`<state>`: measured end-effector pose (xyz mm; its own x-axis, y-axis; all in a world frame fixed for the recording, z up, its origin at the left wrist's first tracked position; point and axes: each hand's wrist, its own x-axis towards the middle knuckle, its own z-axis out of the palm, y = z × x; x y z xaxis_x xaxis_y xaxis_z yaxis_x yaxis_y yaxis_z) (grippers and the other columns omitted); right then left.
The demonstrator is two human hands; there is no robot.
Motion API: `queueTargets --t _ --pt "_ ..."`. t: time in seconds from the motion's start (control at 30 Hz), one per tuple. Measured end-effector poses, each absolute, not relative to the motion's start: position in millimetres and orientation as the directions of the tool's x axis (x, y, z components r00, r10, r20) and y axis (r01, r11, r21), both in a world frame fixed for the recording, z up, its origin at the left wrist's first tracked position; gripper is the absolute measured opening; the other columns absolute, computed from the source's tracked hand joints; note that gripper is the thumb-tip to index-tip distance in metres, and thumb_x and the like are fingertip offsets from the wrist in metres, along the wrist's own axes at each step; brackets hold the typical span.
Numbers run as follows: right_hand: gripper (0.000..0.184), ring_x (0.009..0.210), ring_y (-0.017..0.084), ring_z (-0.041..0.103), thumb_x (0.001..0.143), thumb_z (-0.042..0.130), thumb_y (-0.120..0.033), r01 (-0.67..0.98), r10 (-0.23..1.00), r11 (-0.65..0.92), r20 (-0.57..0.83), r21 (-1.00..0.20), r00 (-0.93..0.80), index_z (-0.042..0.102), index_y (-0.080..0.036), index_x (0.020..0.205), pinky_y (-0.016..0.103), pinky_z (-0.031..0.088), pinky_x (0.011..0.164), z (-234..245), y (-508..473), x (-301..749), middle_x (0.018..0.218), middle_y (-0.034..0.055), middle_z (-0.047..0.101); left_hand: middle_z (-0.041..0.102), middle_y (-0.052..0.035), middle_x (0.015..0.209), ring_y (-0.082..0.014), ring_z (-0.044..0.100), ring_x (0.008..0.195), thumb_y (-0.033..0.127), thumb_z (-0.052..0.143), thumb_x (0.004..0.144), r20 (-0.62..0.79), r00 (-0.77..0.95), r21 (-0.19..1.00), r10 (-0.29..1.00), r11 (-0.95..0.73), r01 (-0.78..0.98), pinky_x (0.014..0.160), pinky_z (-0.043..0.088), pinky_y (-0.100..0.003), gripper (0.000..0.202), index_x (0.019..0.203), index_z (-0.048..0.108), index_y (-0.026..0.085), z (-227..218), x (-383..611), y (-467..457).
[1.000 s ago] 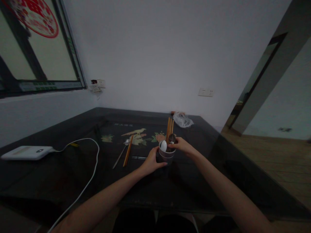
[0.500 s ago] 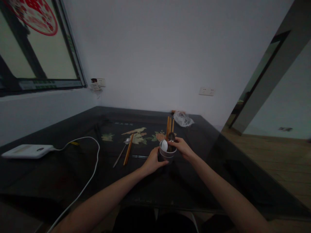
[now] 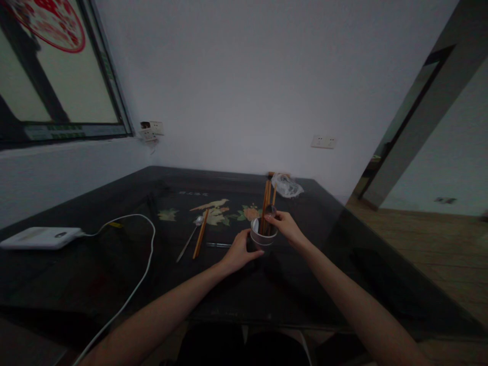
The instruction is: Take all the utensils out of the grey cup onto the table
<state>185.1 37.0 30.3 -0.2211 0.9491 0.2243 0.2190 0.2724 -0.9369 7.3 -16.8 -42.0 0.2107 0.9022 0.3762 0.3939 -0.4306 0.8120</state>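
Observation:
A small round cup stands on the dark table, holding several wooden chopsticks and a metal spoon. My left hand is wrapped round the cup's left side. My right hand pinches the spoon and chopsticks at the cup's rim. Left of the cup, a loose metal spoon and a pair of chopsticks lie on the table, with a thin metal piece beside them.
A white flat device with a white cable lies at the left. A crumpled clear plastic bag sits at the far edge. Walls close the left and back; an open doorway is at the right.
The white spoon bowl that showed in the cup is no longer visible. My right hand has shifted slightly up and left at the rim, tilting the utensils. My left hand still holds the cup.

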Motion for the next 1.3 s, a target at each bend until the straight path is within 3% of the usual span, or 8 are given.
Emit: queueTargets --t 0.3,0.77,1.03,1.3 --pt "0.039 0.060 0.017 0.057 0.070 0.058 -0.047 0.369 0.920 0.391 0.348 -0.843 -0.178 0.067 -0.009 0.074 0.024 0.040 0.054 31.9 46.6 190.9 0.065 0.0050 0.065 0.057 -0.0126 0.116 -0.0264 0.052 0.109 0.034 0.075 0.064 0.385 0.224 0.804 0.895 -0.444 0.394 0.095 0.040 -0.040 0.062 0.117 0.050 0.014 -40.5 7.6 -16.2" --pt "0.029 0.075 0.023 0.066 0.069 0.062 -0.038 0.390 0.931 0.364 0.315 -0.846 -0.187 0.067 -0.011 0.078 0.026 0.047 0.060 38.7 41.5 181.0 0.079 0.0095 0.071 0.056 -0.0127 0.116 -0.0270 0.052 0.109 0.036 0.074 0.064 0.401 0.226 0.788 0.888 -0.460 0.410 0.094 0.040 -0.041 0.063 0.118 0.049 0.015 -48.0 6.3 -12.8" --pt "0.024 0.075 0.023 0.066 0.074 0.057 -0.033 0.548 0.923 0.374 0.354 -0.748 -0.147 0.067 -0.011 0.074 0.023 0.043 0.055 41.9 37.5 176.1 0.076 0.0092 0.071 0.057 -0.0124 0.117 -0.0267 0.053 0.109 0.036 0.074 0.065 0.398 0.233 0.795 0.887 -0.460 0.394 0.095 0.040 -0.040 0.059 0.115 0.051 0.015 -41.1 7.2 -15.3" --pt "0.023 0.071 0.022 0.065 0.075 0.059 -0.033 0.513 0.912 0.397 0.391 -0.761 -0.127 0.068 -0.012 0.076 0.026 0.045 0.059 55.0 33.9 181.5 0.076 0.0086 0.071 0.056 -0.0121 0.115 -0.0268 0.053 0.107 0.037 0.074 0.065 0.394 0.235 0.790 0.888 -0.458 0.408 0.093 0.040 -0.040 0.061 0.116 0.049 0.016 -42.6 7.0 -14.8"
